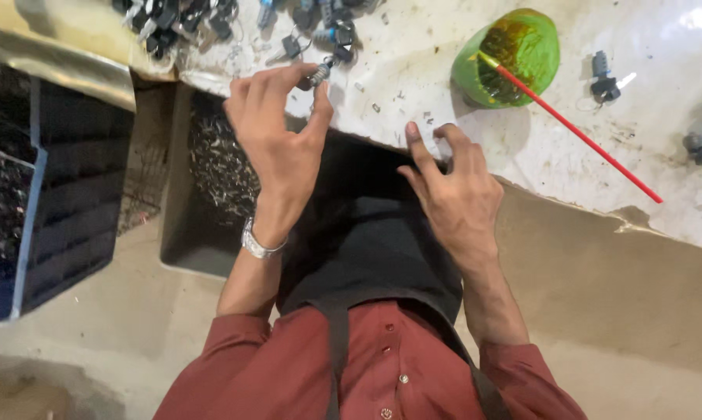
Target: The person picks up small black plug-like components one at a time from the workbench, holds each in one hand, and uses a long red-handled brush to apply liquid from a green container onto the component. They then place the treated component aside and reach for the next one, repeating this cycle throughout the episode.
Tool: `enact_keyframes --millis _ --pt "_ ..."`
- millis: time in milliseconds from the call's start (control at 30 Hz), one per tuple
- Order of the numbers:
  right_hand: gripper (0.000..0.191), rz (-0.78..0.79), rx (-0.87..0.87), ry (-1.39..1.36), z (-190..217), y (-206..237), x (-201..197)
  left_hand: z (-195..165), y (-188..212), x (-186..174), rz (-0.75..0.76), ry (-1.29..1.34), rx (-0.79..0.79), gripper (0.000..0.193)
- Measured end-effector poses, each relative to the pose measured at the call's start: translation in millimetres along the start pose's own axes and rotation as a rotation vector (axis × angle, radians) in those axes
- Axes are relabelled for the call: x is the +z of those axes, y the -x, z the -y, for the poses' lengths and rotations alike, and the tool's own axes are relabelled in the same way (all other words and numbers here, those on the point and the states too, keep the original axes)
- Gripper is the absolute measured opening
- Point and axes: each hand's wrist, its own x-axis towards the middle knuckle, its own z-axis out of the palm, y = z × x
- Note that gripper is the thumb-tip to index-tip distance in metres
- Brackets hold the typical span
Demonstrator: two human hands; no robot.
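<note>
Overhead, the left hand [277, 132] is reaching up, pinching a small metal lock part [320, 74] between thumb and fingertips just above the table [444, 117] edge. Beside it, the right hand [452, 190] is hovering, loosely curled and empty. One green bowl [514, 58] is holding one red stick [576, 132] on the stained white surface; two bins [203, 179] are sitting below on the floor.

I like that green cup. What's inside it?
Inside the green cup there is dark brownish gunk on the walls, and one end of a red stick rests in it. The cup's bottom is too dark to make out.
</note>
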Motion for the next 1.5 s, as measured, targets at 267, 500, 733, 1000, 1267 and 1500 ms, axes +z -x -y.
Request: enact_keyframes --millis 267,500,733,1000,1267,1500 --pt "0.017 -0.311 0.36 -0.783 -4 42 8 -18 28 -5 0.274 1.305 -0.594 0.027" --pt "0.013 -0.272 0.721 -1.343 3 46 6 -28 78 30 0.67 1.65 -1.109 0.045" --pt "0.015 -0.301 0.55 -1.248 4 40 8 -31 91 35 0.687 1.645 -1.109 0.037" --pt "0.019 -0.29 0.543 -1.198 4 42 -3 -39 81 31 0.657 1.523 -1.042 0.026" --pt "0.016 -0.233 0.539 -1.133 8 43 -18 -44 78 23 0.641 1.316 -0.883 0.019" --pt "0.015 -0.145 0.621 -1.32 -11 50 -8 -41 76 22 0.711 1.232 -0.774 0.016"
